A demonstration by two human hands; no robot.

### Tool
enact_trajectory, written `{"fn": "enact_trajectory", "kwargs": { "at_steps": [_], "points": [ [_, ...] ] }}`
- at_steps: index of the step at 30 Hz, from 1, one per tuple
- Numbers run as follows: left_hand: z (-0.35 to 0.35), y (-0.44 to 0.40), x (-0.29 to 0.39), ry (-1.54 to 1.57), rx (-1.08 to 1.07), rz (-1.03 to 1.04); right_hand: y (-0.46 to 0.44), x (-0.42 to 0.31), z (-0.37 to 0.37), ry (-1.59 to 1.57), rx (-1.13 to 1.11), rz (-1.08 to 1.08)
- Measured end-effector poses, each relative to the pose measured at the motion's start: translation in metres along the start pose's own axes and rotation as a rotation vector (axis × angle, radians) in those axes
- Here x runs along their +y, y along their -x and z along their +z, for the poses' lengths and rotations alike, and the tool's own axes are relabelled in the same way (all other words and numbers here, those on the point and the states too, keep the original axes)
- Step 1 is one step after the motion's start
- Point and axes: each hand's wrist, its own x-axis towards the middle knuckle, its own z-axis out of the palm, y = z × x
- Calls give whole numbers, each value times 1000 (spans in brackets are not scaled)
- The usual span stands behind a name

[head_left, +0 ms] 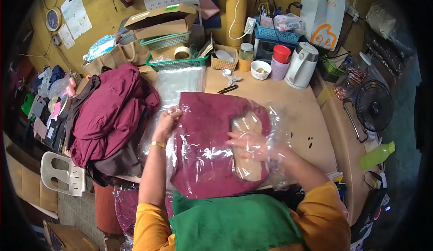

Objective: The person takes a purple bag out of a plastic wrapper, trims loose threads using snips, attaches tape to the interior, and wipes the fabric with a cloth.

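A folded maroon cloth lies in a clear plastic bag at the table's front edge. The cloth has an oval gap on its right side, through which a tan surface shows. My left hand pinches the upper left part of the bag, with a gold bracelet at the wrist. Over the oval gap, my right hand is spread, its fingers apart and seen through glossy plastic; it appears to be inside the bag.
Maroon garments are heaped at the left. Clear plastic bags, a black tool, a small bowl and a kettle are farther back. A black fan and green bottle stand right.
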Motion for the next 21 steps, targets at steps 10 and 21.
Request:
{"fn": "enact_trajectory", "kwargs": {
  "at_steps": [10,21],
  "points": [
    [-28,-114,-21,-301,-4,-246,52,-110,-33,-394,330,291],
    [-67,-111,22,-816,359,459,192,-55,6,-1114,812,1043]
  ]
}}
